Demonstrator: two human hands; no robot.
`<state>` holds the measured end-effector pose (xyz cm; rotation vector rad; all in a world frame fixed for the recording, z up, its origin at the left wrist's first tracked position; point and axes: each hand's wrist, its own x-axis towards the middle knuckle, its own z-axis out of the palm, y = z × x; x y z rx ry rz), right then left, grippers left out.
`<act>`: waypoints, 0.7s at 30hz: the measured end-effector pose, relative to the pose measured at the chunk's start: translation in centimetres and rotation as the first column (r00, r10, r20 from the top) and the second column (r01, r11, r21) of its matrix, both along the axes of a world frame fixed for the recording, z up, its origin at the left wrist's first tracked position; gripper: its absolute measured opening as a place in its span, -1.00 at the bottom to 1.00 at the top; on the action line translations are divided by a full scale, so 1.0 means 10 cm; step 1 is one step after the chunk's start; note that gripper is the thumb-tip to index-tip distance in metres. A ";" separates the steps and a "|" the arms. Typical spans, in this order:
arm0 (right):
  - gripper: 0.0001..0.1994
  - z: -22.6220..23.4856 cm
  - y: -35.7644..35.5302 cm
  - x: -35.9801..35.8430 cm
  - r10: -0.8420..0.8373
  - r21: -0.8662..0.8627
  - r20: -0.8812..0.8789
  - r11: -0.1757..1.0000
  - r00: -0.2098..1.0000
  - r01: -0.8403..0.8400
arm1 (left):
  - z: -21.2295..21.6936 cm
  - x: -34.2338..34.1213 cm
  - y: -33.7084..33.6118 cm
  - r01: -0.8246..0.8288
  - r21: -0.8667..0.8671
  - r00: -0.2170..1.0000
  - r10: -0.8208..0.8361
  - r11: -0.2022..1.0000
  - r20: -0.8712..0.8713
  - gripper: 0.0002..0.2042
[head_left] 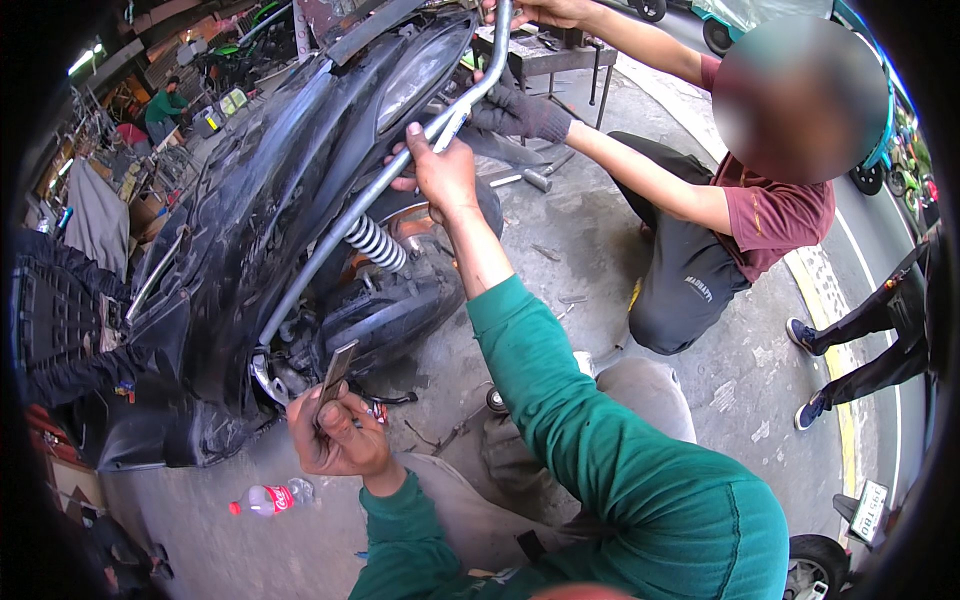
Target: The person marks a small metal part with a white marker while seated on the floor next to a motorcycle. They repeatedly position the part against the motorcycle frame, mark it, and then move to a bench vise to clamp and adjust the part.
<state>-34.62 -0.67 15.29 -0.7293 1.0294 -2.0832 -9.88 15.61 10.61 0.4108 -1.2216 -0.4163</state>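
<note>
My left hand (342, 436) pinches a short flat metal strip (337, 370) that points upward between the fingers. Higher up, my right hand (443, 176) is wrapped round a long bent grey metal tube (345, 222). The tube slants along the side of a motorcycle with black body panels (250, 170). Its lower end sits by the frame, just above my left hand. A person in a maroon shirt (775, 225) kneels across from me, with a gloved hand (522, 112) at the tube and a bare hand (545, 12) near its upper end.
A white coil spring (376, 243) and the engine lie under the tube. A hammer (525, 180) rests on the ground beyond. Near my left knee lies a plastic bottle (272, 497) with a red label. A metal stand (560, 60) is behind; another person's legs (850, 350) are at right.
</note>
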 end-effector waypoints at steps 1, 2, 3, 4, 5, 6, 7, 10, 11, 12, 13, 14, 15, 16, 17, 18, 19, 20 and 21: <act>-0.68 0.00 0.00 0.00 -0.002 0.001 -0.004 1.000 1.000 0.002 | 0.00 0.00 0.00 0.006 0.010 1.000 -0.006 1.000 -0.001 -0.67; -0.68 0.00 0.00 0.00 -0.003 -0.002 -0.004 1.000 1.000 0.003 | 0.00 -0.01 -0.01 0.011 0.019 1.000 -0.011 1.000 -0.003 -0.67; -0.68 0.00 0.00 0.00 -0.006 -0.004 -0.002 1.000 1.000 0.006 | 0.00 -0.01 -0.01 0.019 0.017 1.000 -0.019 1.000 -0.012 -0.67; -0.67 0.00 0.00 -0.01 -0.004 -0.003 -0.008 1.000 1.000 0.004 | 0.01 -0.02 -0.02 0.022 0.011 1.000 -0.022 1.000 0.003 -0.67; -0.67 0.00 0.00 -0.01 -0.009 -0.011 -0.012 1.000 1.000 0.009 | 0.01 -0.02 -0.03 0.025 -0.005 1.000 -0.025 1.000 0.011 -0.67; -0.67 0.00 0.00 -0.01 -0.011 -0.017 -0.016 1.000 1.000 0.010 | 0.01 -0.03 -0.04 0.025 -0.024 1.000 -0.025 0.999 -0.001 -0.67; -0.67 0.00 -0.01 -0.01 -0.007 -0.014 -0.016 1.000 1.000 0.007 | 0.01 -0.03 -0.05 0.033 -0.033 0.999 -0.033 0.999 0.004 -0.69; -0.67 -0.02 -0.01 -0.01 0.003 -0.032 -0.017 0.999 1.000 -0.003 | 0.01 0.00 -0.03 0.057 -0.027 0.998 -0.057 0.998 -0.006 -0.69; -0.67 -0.02 -0.01 -0.01 0.011 -0.045 -0.016 0.999 1.000 -0.012 | 0.01 0.01 -0.03 0.041 -0.009 0.999 -0.041 0.999 0.013 -0.69; -0.67 -0.02 -0.01 -0.01 0.008 -0.046 -0.013 0.999 1.000 -0.009 | 0.01 0.01 -0.02 0.033 -0.014 0.999 -0.032 0.999 0.016 -0.68; -0.67 -0.03 -0.02 -0.01 0.017 -0.055 0.000 0.998 1.000 -0.017 | 0.01 0.02 -0.02 0.024 -0.014 1.000 -0.024 1.000 0.008 -0.68; -0.67 -0.03 -0.02 -0.01 0.016 -0.055 0.001 0.998 1.000 -0.016 | 0.00 0.02 -0.02 0.030 0.000 0.999 -0.030 1.000 -0.012 -0.66; -0.67 -0.03 -0.03 0.00 0.004 -0.062 0.003 0.998 1.000 -0.004 | 0.00 0.02 -0.02 0.025 -0.008 1.000 -0.025 1.000 -0.008 -0.65; -0.69 -0.03 -0.04 0.00 -0.016 -0.070 0.004 0.997 1.000 0.016 | -0.01 0.03 -0.03 0.022 -0.007 1.000 -0.022 1.000 -0.010 -0.65; -0.69 -0.03 -0.04 0.00 -0.010 -0.082 0.004 0.997 1.000 0.010 | -0.01 0.03 -0.04 0.020 -0.009 1.000 -0.020 1.000 -0.016 -0.65; -0.68 -0.03 -0.04 -0.01 -0.011 -0.104 -0.013 0.995 1.000 0.010 | -0.02 0.04 -0.05 0.028 -0.002 1.000 -0.028 1.000 -0.006 -0.66; -0.68 -0.04 -0.02 -0.01 -0.015 -0.080 -0.011 0.997 1.000 0.014 | -0.02 0.05 -0.05 0.019 -0.017 0.999 -0.018 1.000 0.034 -0.66; -0.67 -0.05 -0.01 -0.03 -0.012 -0.085 -0.040 0.996 0.999 0.009 | -0.02 0.06 -0.07 0.006 -0.033 0.998 -0.003 0.999 0.070 -0.67; -0.65 -0.07 0.03 -0.05 0.002 -0.050 -0.073 0.999 0.997 -0.006 | -0.02 0.08 -0.08 -0.015 -0.059 0.993 0.022 0.998 0.120 -0.67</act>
